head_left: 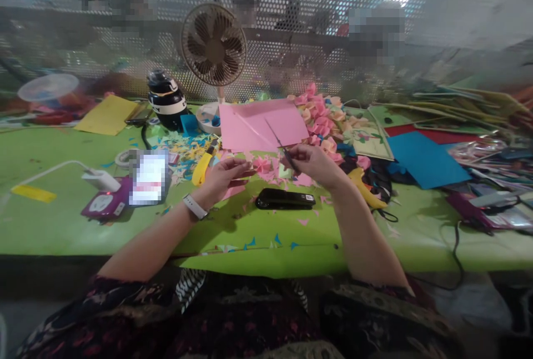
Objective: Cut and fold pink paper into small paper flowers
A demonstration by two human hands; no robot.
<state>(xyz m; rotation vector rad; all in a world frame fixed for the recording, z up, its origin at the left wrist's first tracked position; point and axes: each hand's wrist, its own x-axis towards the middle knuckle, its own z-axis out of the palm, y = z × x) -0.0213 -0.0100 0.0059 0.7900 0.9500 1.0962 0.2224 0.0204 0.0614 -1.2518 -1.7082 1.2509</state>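
My right hand (308,162) is closed around a pair of scissors (280,141), whose slim blades point up and to the left over a pink paper sheet (262,126). Thumb and fingers of my left hand (227,177) pinch the edge of a small pink paper flower (263,166). A black stapler (285,199) lies just below, between my forearms. Loose pink cuttings lie around both hands. Beyond my right hand is a heap of pink paper flowers (320,115).
To the left are a phone (149,177), a purple power box (104,201) with a white charger, and a black bottle (166,98). A fan (214,45) stands behind. Blue paper (427,158) and stacked sheets (458,106) lie to the right. The green table's (258,259) front edge is near me.
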